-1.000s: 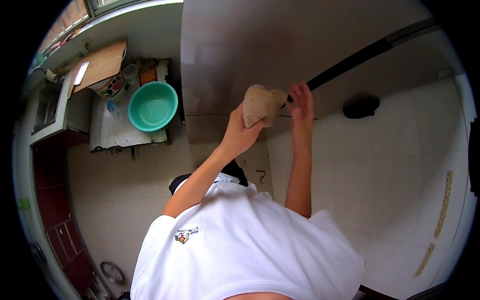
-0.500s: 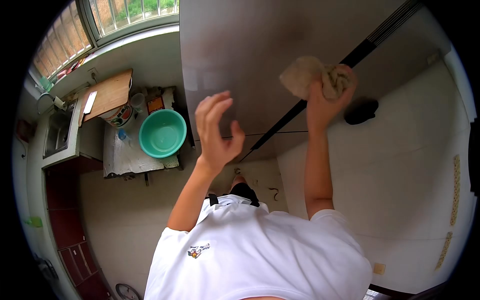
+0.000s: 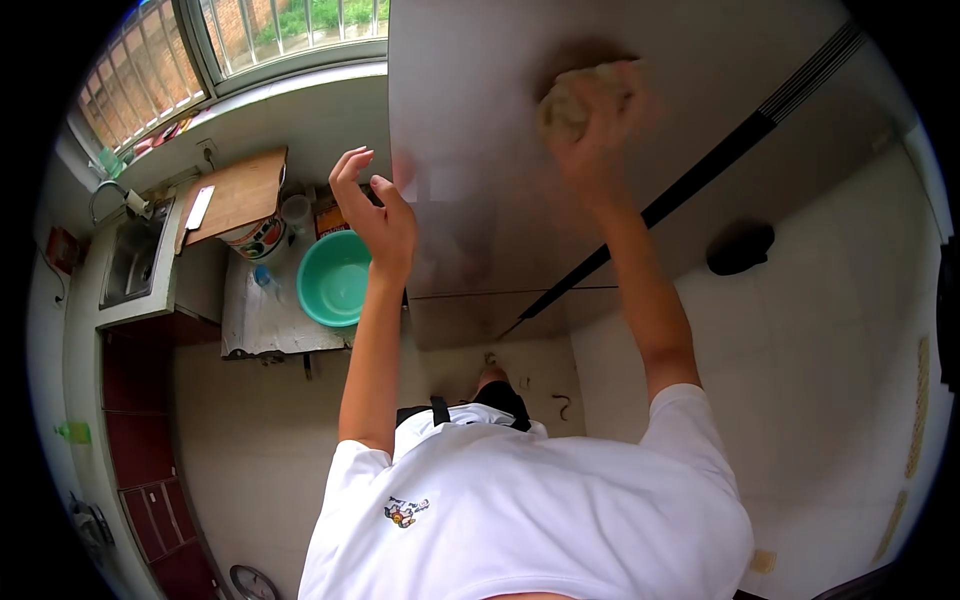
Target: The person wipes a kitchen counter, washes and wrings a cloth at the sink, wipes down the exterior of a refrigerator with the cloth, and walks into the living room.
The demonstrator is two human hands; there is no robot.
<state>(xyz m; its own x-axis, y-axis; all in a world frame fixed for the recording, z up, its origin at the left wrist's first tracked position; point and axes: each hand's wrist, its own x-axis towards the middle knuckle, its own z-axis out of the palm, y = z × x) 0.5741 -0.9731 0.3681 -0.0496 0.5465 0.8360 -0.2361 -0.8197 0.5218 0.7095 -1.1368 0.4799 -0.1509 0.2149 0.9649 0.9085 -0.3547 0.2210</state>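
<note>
My right hand presses a crumpled beige cloth to the upper part of a tall, glossy grey door front, which looks like a fridge. Motion blurs this hand's fingers. A dark reflection shows on the panel just above the cloth. A black strip runs slantwise down the front, to the right of the cloth. My left hand is raised beside the panel's left edge with nothing in it, its fingers loosely bent and apart from the thumb. It partly covers the green basin behind it.
At left, a green basin stands on a worn low table. A cutting board with a cleaver rests above a patterned bucket. Beyond are the sink and a barred window.
My right hand has moved up and left with the cloth, from beside the black strip to higher on the panel. My left hand has shifted left and up, away from the panel's middle.
</note>
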